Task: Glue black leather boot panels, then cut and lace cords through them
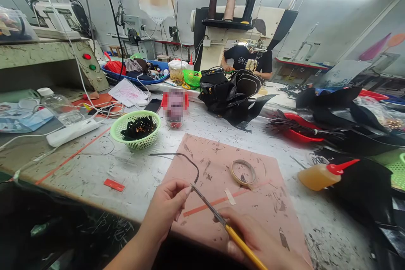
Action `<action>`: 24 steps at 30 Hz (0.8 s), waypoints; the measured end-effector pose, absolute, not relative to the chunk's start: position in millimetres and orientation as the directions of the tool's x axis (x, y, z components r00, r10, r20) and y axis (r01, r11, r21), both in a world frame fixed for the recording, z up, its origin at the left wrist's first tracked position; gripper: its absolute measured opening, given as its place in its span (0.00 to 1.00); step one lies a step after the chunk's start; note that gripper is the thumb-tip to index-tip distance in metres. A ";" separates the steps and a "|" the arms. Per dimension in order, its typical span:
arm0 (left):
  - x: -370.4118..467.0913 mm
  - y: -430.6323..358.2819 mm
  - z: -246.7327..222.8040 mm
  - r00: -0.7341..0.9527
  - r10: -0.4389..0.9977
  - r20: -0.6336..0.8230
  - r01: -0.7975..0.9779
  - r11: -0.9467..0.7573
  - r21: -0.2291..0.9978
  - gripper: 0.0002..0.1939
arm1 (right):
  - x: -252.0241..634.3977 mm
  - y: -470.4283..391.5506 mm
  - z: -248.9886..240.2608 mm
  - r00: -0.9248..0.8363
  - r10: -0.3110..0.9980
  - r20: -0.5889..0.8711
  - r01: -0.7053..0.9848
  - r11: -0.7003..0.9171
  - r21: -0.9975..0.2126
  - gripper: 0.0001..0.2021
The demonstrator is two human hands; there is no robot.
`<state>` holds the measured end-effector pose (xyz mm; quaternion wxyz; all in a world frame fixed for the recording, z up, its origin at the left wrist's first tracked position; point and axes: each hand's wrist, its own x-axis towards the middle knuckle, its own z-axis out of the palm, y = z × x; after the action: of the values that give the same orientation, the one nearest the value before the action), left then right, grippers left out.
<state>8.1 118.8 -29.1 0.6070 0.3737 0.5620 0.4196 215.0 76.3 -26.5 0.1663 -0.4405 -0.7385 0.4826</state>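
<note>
Left hand [169, 206]: thumb and forefinger pinched together on the near end of a black cord [198, 170]. Right hand [249, 232]: wrapped around a tool [242, 244] with metal jaws and a yellow handle, tips pointing away and to the left, meeting the left fingertips. Whether the jaws are closed on the cord cannot be told at this size; the pinch hides the cord's end. The cord curves away from the left hand over the pink mat [265, 164], its far end lying past the mat's left edge on the white table [139, 168]. On the mat, right of the cord: a tape roll [234, 177], lying flat; nearer the hands, a long red strip [194, 211] with a short pale strip [230, 197] touching or just beside it. Left of the mat: a small red piece [114, 184] on the table; farther back, a green basket [136, 142] containing black pieces [139, 126]. A jar [175, 122], partly pixelated, stands right of the basket. Right of the mat: a squeeze bottle [316, 177] with a red nozzle, tilted, near black sheets [357, 194]. Beyond the mat, a heap of black leather-like parts [240, 93]. Background: a co-worker [264, 61] in a dark shirt at a sewing machine [218, 42], three thread cones on top.
</note>
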 end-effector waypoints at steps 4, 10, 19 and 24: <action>8.6 119.1 -31.5 0.020 0.925 -0.380 -0.091 0.381 0.920 0.14 | 212.4 75.4 -29.3 -0.528 0.834 -0.160 0.521 0.170 -0.837 0.30; 6.0 121.4 -39.3 0.033 0.928 -0.371 -0.048 0.372 0.927 0.14 | 209.9 72.7 -45.4 -0.493 0.862 -0.114 0.499 0.173 -0.849 0.26; -28.5 190.1 -42.5 0.125 0.992 0.030 0.894 -0.126 0.430 0.12 | 266.0 147.1 -25.4 -0.027 0.991 -0.132 0.863 -0.043 -0.503 0.27; -18.0 235.9 -58.8 0.101 0.993 -0.055 0.958 -0.082 0.275 0.08 | 302.1 226.6 -27.2 0.266 0.947 -0.180 0.950 -0.290 -0.117 0.28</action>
<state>-18.0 235.9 -58.8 0.1214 0.7320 0.6665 0.0728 302.1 226.6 -27.2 -0.0072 -0.7957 -0.5959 0.1079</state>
